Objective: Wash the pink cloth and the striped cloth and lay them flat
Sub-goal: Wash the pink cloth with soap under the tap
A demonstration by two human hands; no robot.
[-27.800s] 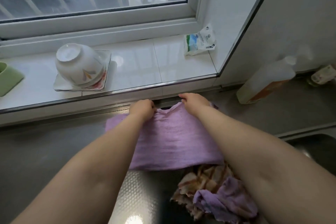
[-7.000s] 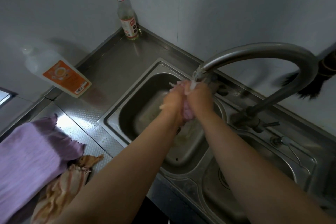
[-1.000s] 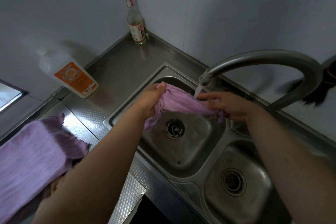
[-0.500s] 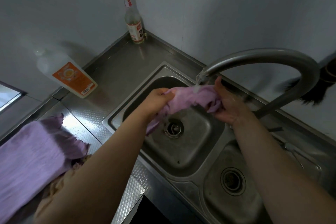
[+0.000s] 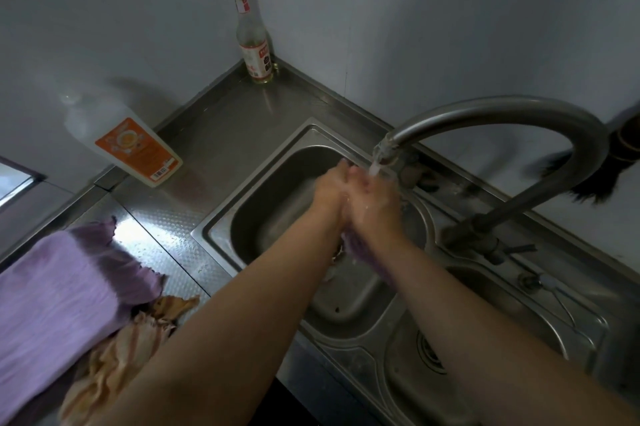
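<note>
both hands (image 5: pixel 356 199) wringing pink cloth (image 5: pixel 363 251), tap (image 5: pixel 491 114) running

I see two bare forearms, no sleeves, watch or rings that I can make out; the left hand (image 5: pixel 330 188) and right hand (image 5: pixel 375 204) look wet.

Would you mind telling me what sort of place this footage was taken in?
Most likely a home kitchen: a stainless steel double-bowl sink set in a steel counter, a curved tap running, and a dish soap bottle and a condiment bottle against the wall.
</note>
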